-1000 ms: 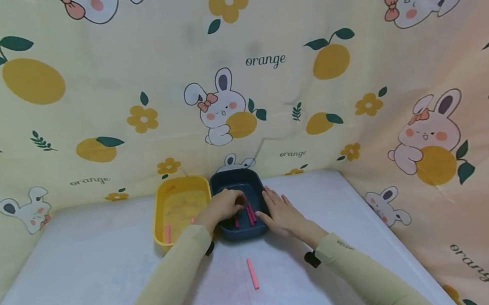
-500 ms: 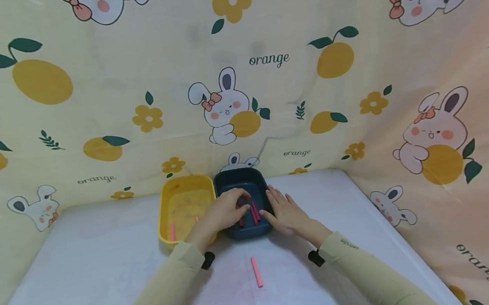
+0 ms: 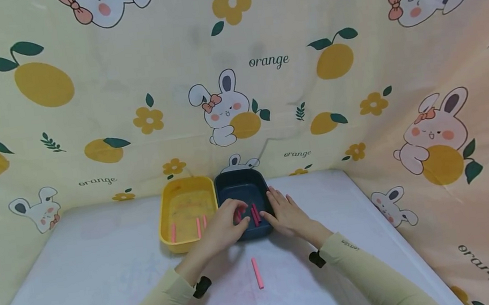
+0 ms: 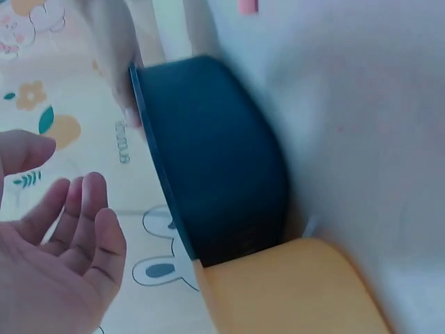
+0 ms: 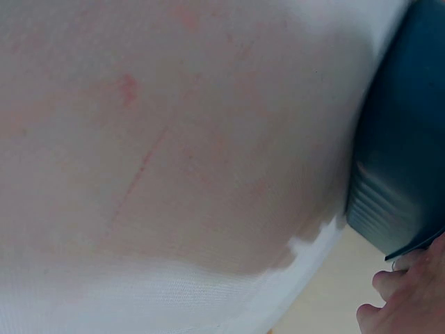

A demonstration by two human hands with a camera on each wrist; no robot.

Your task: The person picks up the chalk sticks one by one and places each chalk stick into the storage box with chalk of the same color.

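A navy plastic bin (image 3: 241, 185) stands at the back of the table, with several dark pink chalk sticks (image 3: 255, 214) lying in it. Above its near left part hovers my left hand (image 3: 221, 228), fingers loosely bent and thumb apart. In the left wrist view that left hand (image 4: 66, 257) has nothing between thumb and fingers. My right hand (image 3: 291, 216) rests against the navy bin's right side, its fingers fairly straight. The right wrist view shows only part of this right hand (image 5: 414, 292) at the bin's rim. One light pink chalk stick (image 3: 257, 273) lies on the table in front.
Touching the navy bin's left side is a yellow bin (image 3: 165, 206) with a few light pink chalk sticks (image 3: 198, 227) inside. A white cloth (image 3: 104, 269) with faint pink smudges covers the table. A printed curtain (image 3: 147, 58) hangs behind.
My left hand has drawn back toward me and slightly left from the navy bin's middle, uncovering more sticks in the yellow bin. The right hand stays against the navy bin.
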